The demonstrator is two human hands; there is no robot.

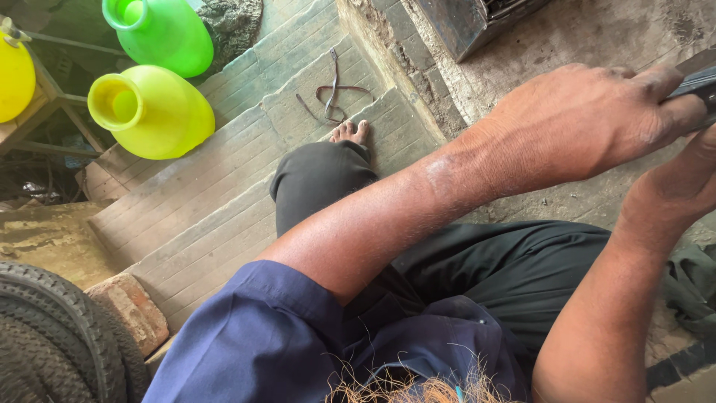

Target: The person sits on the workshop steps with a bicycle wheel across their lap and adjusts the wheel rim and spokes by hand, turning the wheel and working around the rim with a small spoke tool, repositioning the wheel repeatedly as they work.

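Your left hand (589, 123) has its grip closed on a dark flat tool (697, 83) at the far right edge of view, fingers wrapped over the top; most of the tool runs out of frame, so what kind it is cannot be told. Your right hand (675, 190) sits just below, thumb side up against the tool's underside, but whether its grip is closed around it cannot be told, as the fingers are cut off by the frame. To do this well, keep both wrists firm and the tool level between the hands, and tilt your head right so the work is in view. You sit above ribbed concrete steps (224, 186), bare foot (350, 132) planted near a loose strap (333, 93); keep that foot set for balance. Yellow jug (149, 112), green jug (160, 33), brick (130, 310) and tyre (52, 336) are well apart on the left.
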